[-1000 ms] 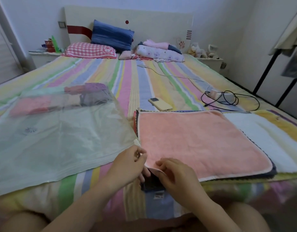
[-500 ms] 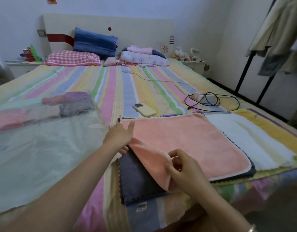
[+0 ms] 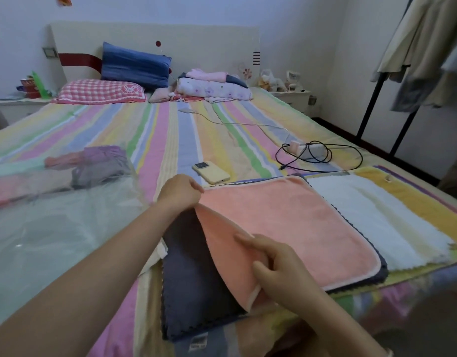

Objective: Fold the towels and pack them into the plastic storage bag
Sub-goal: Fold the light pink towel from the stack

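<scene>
Striped bedsheet [image 3: 170, 130], fluffy square peach towel [image 3: 286, 222] laid near over a scalloped grey towel [image 3: 191, 279], far-left corner gripped by the left hand [image 3: 179, 193], near-left edge pinched by the right hand [image 3: 279, 269], filmy plastic bag [image 3: 54, 240] spread left.

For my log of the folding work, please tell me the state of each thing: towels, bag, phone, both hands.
pink towel: left edge lifted, rest lying flat.
grey towel: flat under the pink towel, partly uncovered.
white towel: flat, unfolded, untouched.
plastic storage bag: lying flat, folded towels inside.
phone: face down on the bed.
left hand: grips the pink towel's far corner.
right hand: grips its near corner.
</scene>
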`<state>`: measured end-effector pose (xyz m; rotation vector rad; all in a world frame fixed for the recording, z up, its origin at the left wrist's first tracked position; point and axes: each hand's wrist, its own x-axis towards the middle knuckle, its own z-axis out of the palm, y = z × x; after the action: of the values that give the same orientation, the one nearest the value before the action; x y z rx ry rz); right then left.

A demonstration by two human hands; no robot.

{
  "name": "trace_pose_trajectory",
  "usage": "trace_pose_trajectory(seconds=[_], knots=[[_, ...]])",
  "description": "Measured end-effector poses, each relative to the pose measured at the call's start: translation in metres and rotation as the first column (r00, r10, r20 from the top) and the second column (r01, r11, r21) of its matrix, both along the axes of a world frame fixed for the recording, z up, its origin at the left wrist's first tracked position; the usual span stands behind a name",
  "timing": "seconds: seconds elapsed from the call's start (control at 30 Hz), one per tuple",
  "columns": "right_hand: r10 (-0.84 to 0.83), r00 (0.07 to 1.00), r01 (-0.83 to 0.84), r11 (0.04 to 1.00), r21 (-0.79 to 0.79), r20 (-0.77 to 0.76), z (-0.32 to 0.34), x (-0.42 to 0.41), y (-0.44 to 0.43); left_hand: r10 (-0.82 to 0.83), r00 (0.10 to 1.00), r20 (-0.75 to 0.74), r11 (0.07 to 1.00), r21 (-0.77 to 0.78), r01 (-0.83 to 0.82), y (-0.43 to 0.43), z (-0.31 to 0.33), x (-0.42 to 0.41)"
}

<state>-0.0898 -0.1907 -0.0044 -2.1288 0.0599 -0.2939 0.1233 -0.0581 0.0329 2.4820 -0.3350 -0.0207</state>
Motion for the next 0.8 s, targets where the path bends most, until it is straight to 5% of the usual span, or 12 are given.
trace_pose_trajectory(seconds=[0.43, 0.67, 0.8], knots=[[-0.425, 0.904, 0.425, 0.885, -0.192, 0.041, -0.014, -0.061, -0.116, -0.337, 0.940, 0.051, 0.940, -0.030, 0.339, -0.213, 0.000, -0.043], [-0.432, 0.900, 0.401, 0.871, -0.282, -0.053, -0.025, -0.071, -0.139, -0.452, 0.890, -0.062, 0.892, -0.021, 0.452, -0.238, -0.033, -0.049], [-0.472, 0.878, 0.412, 0.828, -0.380, -0.077, -0.028, -0.069, -0.138, -0.510, 0.855, -0.088, 0.847, -0.225, 0.482, -0.220, -0.040, -0.053]])
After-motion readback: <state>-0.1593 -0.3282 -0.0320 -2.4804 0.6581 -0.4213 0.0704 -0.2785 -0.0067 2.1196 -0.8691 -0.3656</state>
